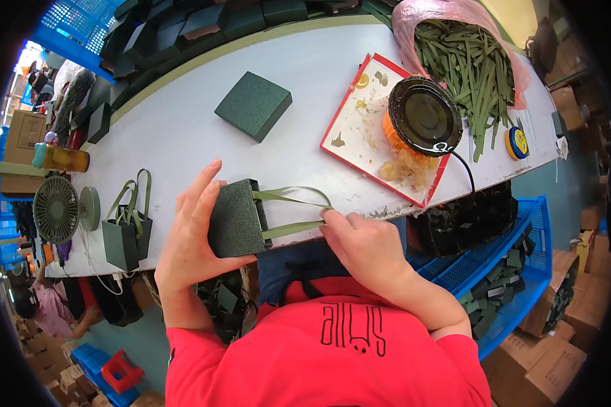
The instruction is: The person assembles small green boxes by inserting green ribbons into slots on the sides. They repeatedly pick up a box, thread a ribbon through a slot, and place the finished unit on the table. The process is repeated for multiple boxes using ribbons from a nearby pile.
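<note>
A small dark green paper gift bag (236,218) lies at the table's near edge with its mouth facing right. My left hand (195,227) spans it from the left, fingers along its far side and thumb along its near side. Two olive ribbon handles (295,229) stretch from the mouth to the right. There, my right hand (366,247) pinches the ribbon between thumb and forefinger. Further back sits a closed dark green box (254,105). To the left, upright dark green bags (124,237) with ribbon handles stand close together.
A black round pot (424,115) rests on a stained, red-edged white board (360,136). Cut ribbons (465,68) spill from a pink plastic bag (414,13). A small fan (56,209) stands left; a blue crate (538,271) of green pieces is at the lower right.
</note>
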The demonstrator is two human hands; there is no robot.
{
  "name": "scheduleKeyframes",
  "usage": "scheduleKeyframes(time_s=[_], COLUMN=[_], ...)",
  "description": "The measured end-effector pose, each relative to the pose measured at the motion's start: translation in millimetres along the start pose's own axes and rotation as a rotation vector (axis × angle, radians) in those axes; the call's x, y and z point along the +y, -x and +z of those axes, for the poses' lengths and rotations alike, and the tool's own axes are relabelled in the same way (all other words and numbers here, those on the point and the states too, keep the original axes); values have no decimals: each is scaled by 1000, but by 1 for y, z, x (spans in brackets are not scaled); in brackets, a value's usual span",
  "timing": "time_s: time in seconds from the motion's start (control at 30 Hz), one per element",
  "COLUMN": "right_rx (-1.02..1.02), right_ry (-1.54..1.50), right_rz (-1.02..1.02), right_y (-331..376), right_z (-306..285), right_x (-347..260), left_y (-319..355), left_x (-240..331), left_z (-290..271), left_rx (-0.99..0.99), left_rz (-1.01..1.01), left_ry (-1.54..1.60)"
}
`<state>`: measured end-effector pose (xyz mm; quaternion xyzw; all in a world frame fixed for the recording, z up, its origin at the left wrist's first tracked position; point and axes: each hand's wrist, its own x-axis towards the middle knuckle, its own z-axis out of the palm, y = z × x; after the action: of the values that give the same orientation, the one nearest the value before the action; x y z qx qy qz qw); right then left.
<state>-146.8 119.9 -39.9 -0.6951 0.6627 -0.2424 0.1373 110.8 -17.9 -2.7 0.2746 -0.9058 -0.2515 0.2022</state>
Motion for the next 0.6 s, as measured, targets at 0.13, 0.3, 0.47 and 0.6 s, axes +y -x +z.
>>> scheduleKeyframes(time_s=[0.13, 0.3, 0.47, 0.6], right_rx=[103, 22, -144, -247], right_ry=[54, -20, -582, -731], right_rz=[-78, -107, -145, -376], right_y=[0, -2, -12, -28], right_z=[-3, -7, -38, -72], right_x=[3, 6, 3, -1], left_y=[-1, -1, -4, -24], left_x=[2, 1, -34, -37], left_z=[0, 1, -1, -1], left_rx=[-13, -51, -346, -719], left_rz=[15, -72, -171, -280], left_ry=[-27, 82, 836, 1248])
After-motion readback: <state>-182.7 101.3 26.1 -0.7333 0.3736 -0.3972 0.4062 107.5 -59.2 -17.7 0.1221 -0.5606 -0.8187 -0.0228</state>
